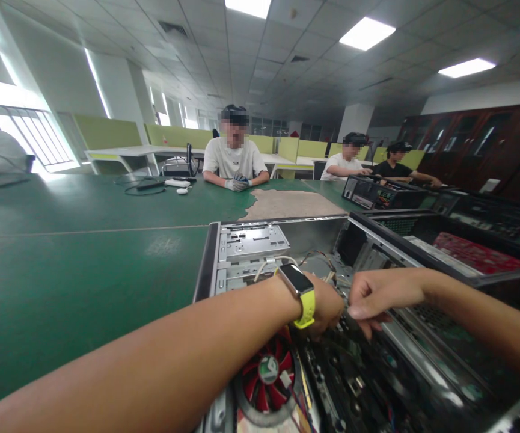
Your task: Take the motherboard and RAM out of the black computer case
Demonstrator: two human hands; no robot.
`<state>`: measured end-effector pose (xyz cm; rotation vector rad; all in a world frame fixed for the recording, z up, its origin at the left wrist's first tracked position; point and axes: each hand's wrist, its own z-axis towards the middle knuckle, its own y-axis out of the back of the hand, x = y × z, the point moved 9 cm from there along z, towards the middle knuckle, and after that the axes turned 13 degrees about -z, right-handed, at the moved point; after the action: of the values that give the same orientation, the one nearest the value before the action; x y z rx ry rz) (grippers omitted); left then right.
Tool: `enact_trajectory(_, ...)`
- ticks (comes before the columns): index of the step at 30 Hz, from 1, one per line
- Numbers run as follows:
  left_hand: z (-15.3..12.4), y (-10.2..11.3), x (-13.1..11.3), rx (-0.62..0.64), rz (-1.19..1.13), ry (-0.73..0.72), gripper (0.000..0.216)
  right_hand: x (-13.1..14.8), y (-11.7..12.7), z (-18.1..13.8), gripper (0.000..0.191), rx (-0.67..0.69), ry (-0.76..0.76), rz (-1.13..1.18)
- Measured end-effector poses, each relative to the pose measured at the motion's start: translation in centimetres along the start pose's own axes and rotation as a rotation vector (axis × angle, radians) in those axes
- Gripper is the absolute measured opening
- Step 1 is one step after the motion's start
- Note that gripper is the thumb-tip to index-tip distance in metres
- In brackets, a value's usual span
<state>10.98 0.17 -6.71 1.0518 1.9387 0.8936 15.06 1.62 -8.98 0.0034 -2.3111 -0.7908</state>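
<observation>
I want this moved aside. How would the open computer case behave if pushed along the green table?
The computer case is probably heavy and stiff: metal walls, packed parts. Flat on the table, it would likely slide, not tip. Its loose wires may snag.

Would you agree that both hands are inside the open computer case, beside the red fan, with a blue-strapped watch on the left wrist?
Not quite: the head view shows the watch strap is yellow, not blue. The rest holds: left hand and right hand are inside the open computer case, beside the red fan.

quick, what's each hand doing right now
Left hand: reaching into the open computer case, fingers hidden, grip cannot be told.
Right hand: fingers curled shut beside it, held thing cannot be told.
</observation>
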Motion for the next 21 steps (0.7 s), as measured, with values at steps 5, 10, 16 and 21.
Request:
enact_trajectory(5, -0.8, 0.1, -2.3, 0.023, 0.042, 0.021, 0.039, -1.4, 1.0, 0.3, 0.052, -0.098, -0.067, -0.074)
enact_trajectory(10, -0.3, -0.6, -2.8, 0.012, 0.096, -0.034, 0.026, -2.0, 1.2, 0.0, 0.049, -0.113, -0.095, -0.096)
enact_trajectory(16, 0.8, -1.3, -1.4, 0.003, 0.061, -0.142, 0.010, -2.2, 1.8, -0.3, 0.052, -0.150, -0.090, -0.118)
enact_trajectory(21, 1.3, -2.3, -1.5, 0.048, 0.048, -0.149, 0.011, -2.1, 2.3, -0.4, 0.052, -0.226, -0.084, -0.150)
